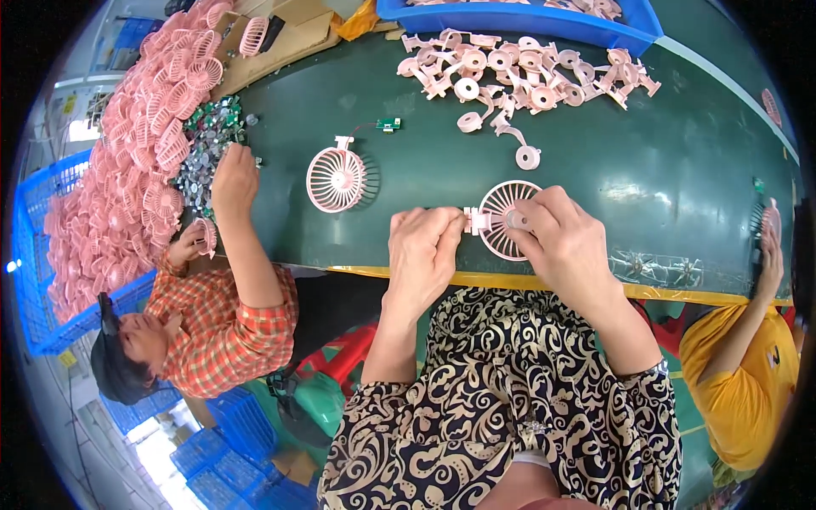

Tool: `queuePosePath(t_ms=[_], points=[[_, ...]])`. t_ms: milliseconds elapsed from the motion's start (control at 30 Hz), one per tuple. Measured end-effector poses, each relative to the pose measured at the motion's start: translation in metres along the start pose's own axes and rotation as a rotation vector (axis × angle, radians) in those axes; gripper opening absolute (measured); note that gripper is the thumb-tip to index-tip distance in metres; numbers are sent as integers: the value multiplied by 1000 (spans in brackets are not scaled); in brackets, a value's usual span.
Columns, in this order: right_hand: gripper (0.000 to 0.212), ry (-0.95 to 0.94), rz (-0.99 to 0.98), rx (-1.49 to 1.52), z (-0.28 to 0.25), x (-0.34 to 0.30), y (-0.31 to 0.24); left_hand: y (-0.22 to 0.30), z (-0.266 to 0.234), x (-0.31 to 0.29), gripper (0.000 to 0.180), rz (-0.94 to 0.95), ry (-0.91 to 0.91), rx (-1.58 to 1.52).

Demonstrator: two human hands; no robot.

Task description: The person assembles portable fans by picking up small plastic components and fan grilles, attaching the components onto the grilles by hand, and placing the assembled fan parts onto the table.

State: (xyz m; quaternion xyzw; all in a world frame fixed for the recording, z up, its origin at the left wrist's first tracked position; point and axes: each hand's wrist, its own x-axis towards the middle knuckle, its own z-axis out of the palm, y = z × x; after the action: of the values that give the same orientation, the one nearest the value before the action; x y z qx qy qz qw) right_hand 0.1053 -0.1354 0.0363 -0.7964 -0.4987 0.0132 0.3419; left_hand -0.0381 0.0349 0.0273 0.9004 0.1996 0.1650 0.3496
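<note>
A round pink fan cage (499,197) with radial ribs lies at the table's front edge, between my two hands. My left hand (422,246) is closed, pinching the small pale bracket (476,221) on the cage's left side. Over the cage's right half is my right hand (563,234), its thumb and fingers closed on a small grey cylindrical part (517,219) at the hub. Whether that part is seated in the hub I cannot tell. Farther left lies another pink fan cage (338,180), wired to a small green circuit board (388,125).
Pink curved brackets (527,72) are heaped at the back below a blue bin (527,15). On the left, a person in a checked shirt (225,327) reaches to small metal parts (204,157) beside piled pink cages (119,195). Another person in yellow (735,382) works at right.
</note>
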Motion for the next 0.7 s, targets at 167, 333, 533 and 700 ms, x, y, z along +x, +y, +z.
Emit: queuePosePath(t_ms=[167,333,533,700], points=[[24,-17,-54,-13,9,2,3,-2,1,-2,5,-10,11,10],[19,-110,-43,-101,10,5,-2,-3,-2,0,8,7,-20,9],[15,-247,-37,-326,14,8,-7,3,2,5,18,11,-7,63],[16,-241,-34,-302,15,7,-5,14,14,9,44,-59,20,61]])
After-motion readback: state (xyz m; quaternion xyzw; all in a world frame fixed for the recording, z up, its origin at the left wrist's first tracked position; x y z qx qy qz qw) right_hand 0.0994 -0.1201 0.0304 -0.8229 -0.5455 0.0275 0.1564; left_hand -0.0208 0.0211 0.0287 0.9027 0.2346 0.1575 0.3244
